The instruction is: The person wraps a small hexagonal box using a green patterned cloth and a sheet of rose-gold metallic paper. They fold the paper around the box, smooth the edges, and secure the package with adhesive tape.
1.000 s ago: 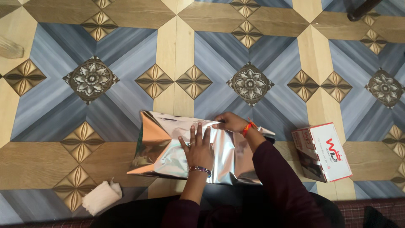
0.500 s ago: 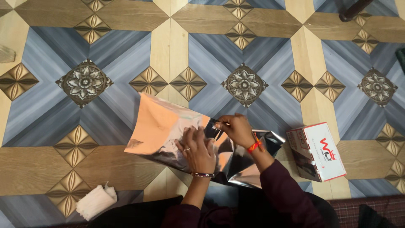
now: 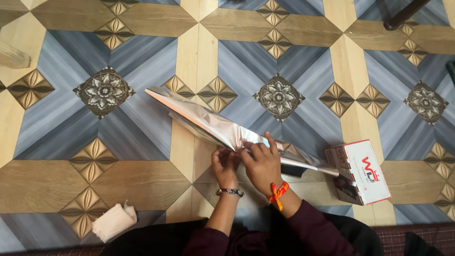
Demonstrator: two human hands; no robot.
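A shiny silver foil sheet (image 3: 204, 119) is lifted off the patterned floor and seen almost edge-on, running from upper left to lower right. My left hand (image 3: 224, 161) pinches its lower edge near the middle, with a metal bangle on that wrist. My right hand (image 3: 262, 163) grips the foil just beside the left hand, an orange thread tied at its wrist. Both dark sleeves show at the bottom of the view.
A white and red cardboard box (image 3: 359, 170) lies on the floor at the right, touching the foil's right end. A rolled white cloth (image 3: 113, 220) lies at lower left. A dark furniture leg (image 3: 403, 14) stands at top right.
The foil lay flat under my left palm; both hands have since lifted and turned it, so it now stands raised on edge, with the hands close together at its lower edge.
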